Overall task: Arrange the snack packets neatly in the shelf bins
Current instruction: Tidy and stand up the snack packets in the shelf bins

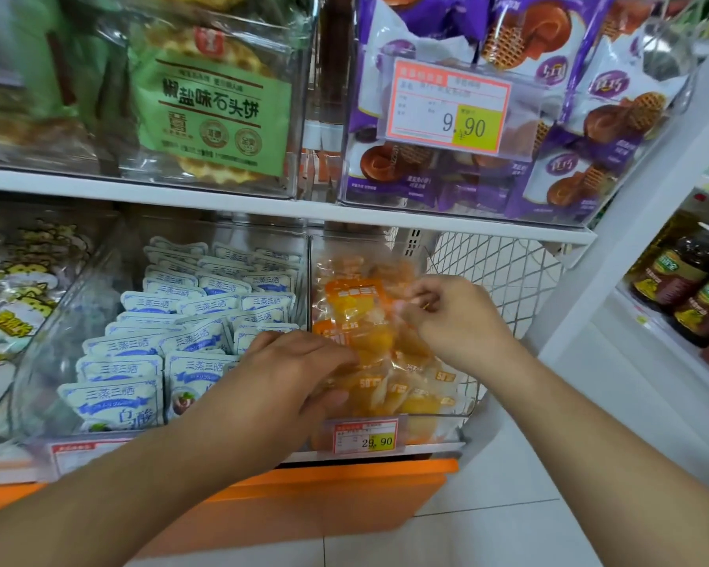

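Orange snack packets (359, 317) fill a clear bin (465, 407) on the lower shelf, right of centre. My left hand (287, 374) reaches over the bin's front, its fingers curled round packets near the front. My right hand (455, 317) is deeper in the bin and pinches the edge of an orange packet between thumb and fingers. The bin to the left (78, 296) holds several rows of pale blue packets (168, 333) standing upright.
The upper shelf carries a bin of green cracker packs (218, 108) and a bin of purple packets (549, 128) with a 9.90 price tag (451, 104). A 29.90 tag (365, 437) clips the orange bin's front. A white wire mesh panel (504, 272) stands right. Bottles (688, 288) sit far right.
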{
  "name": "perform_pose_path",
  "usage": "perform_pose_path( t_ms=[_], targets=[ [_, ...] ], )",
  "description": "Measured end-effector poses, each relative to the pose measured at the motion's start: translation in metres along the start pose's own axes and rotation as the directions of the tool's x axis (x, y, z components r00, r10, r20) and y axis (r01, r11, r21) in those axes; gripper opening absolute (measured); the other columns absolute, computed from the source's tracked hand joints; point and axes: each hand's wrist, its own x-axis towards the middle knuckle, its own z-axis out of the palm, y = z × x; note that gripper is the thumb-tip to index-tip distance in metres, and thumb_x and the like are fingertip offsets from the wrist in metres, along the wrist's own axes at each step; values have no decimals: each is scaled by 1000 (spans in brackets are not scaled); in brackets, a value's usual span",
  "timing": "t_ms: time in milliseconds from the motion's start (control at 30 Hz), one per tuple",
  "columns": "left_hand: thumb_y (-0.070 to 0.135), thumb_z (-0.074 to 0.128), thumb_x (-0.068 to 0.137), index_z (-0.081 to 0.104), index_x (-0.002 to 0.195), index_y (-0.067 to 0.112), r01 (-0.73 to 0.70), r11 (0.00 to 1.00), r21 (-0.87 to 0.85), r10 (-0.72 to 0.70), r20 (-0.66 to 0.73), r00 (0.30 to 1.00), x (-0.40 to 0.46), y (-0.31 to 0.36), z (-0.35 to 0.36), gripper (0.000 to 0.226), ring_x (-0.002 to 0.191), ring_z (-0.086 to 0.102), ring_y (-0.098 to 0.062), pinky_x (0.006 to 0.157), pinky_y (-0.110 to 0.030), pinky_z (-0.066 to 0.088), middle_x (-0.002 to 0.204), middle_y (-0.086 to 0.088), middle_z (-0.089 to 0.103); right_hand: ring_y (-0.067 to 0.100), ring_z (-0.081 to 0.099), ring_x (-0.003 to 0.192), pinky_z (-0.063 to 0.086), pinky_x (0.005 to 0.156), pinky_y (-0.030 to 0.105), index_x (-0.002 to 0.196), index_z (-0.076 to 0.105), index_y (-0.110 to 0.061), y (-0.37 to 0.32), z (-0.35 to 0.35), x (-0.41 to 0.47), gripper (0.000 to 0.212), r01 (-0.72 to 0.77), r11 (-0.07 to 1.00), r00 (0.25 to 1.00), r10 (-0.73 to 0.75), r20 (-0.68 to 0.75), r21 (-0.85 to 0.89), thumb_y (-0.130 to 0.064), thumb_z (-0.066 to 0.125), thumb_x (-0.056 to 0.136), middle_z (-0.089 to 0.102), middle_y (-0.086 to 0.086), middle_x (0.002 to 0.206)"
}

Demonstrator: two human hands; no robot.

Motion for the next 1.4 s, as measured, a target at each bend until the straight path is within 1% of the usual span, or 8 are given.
perform_pose_path(
  t_ms=[100,233,467,567,667,1000,1267,1400],
  targets=[
    [42,64,97,57,134,43,-5,1000,-7,5,-1,1000,1,-2,0,37,118,41,6,102,-12,20,128,25,59,17,68,66,47,58,28,79,71,-13,-12,20,17,52,-143,987,985,148,85,-69,-64,74,87,71,5,71],
    [46,60,99,53,136,45,-16,1000,10,16,7,1000,2,-5,3,38,123,41,6,103,-14,18,132,28,56,15,66,79,41,63,27,75,66,-22,-12,33,27,33,-174,980,978,183,103,-96,-46,88,80,65,-6,77],
    [48,57,99,50,138,46,-18,1000,8,18,-5,1000,1,-7,4,39,124,39,8,102,-17,21,134,29,54,27,71,79,56,68,35,88,63,-25,6,16,13,25,-19,908,989,78,-124,419,-4,77,86,68,2,84],
    [48,57,99,50,139,45,-20,1000,12,20,-3,1000,1,-7,5,40,124,38,8,102,-16,19,134,28,55,15,68,66,50,55,26,95,69,-25,12,-4,-7,26,70,851,981,37,-193,520,0,73,91,74,4,79],
    [46,60,98,53,137,45,-8,1000,6,8,-8,1000,0,-6,4,40,123,41,8,101,-12,19,132,27,57,11,73,75,54,61,22,101,69,-29,20,-20,-29,24,126,847,968,8,-251,516,-7,76,93,77,0,81],
    [43,63,97,55,138,44,23,1000,14,-23,-15,1000,-2,-1,6,41,123,46,2,102,-21,25,132,27,57,9,72,84,53,71,14,84,67,-23,35,-60,-68,28,302,915,880,-160,-447,267,4,72,91,75,-10,86],
    [42,63,97,57,135,43,23,1000,18,-23,-14,1000,1,-4,7,39,122,47,2,100,-24,27,130,27,58,13,70,77,58,68,41,88,66,-27,50,-34,-65,15,377,921,885,-389,-257,-95,-14,71,93,72,-9,78],
    [43,63,97,56,134,44,20,999,25,-20,-12,1000,1,-5,7,38,122,47,2,101,-26,29,129,26,58,11,57,69,54,63,39,88,65,-28,55,-33,-65,12,473,826,843,-525,-114,-305,-17,68,89,64,-11,72]
  ],
)
